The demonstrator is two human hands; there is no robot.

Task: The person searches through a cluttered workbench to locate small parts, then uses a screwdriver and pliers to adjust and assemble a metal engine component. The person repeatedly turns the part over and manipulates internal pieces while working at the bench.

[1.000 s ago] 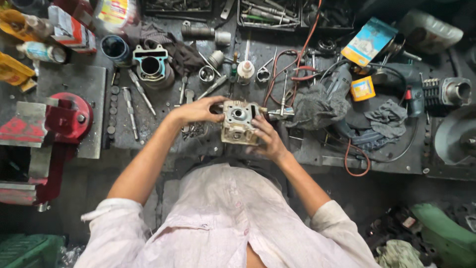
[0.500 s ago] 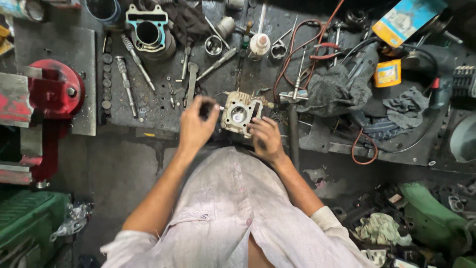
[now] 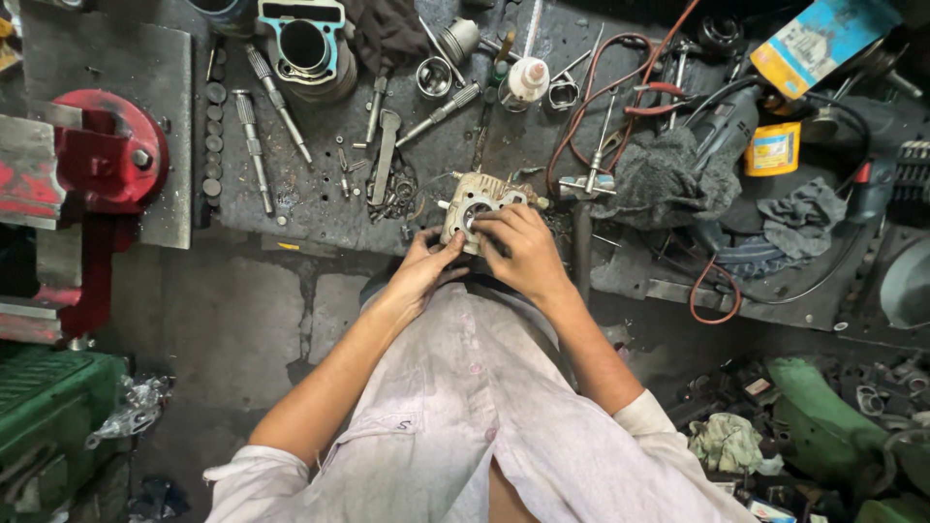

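Dark, oily worktop [image 3: 320, 208] fills the upper half of the view, its near edge running just above my lap. Red vise [image 3: 102, 155] at 9 o'clock, bolted at the worktop's left end. Green crate [image 3: 48, 407] at 8 o'clock on the floor. Grey rag [image 3: 664, 179] at 2 o'clock, red cable [image 3: 591, 107] looping beside it. Blue-rimmed engine cylinder [image 3: 305, 48] at 11 o'clock, well apart from my hands. Blue and yellow box [image 3: 819, 39] and a small yellow tin [image 3: 773, 148] toward 1 to 2 o'clock. Long studs [image 3: 257, 155] lie parallel near 10 o'clock; flat spanner [image 3: 386, 155] just right of them. Pale metal cylinder block [image 3: 477, 205] sits at 12 o'clock on the worktop's near edge, bore facing up. My left hand [image 3: 426, 271] is curled on the block's lower left corner, thumb and fingers closed against its side. My right hand [image 3: 523, 252] lies over the block's right and lower face, fingers bent and pressing on the top beside the bore. Both hands are touching the block, neither is open.
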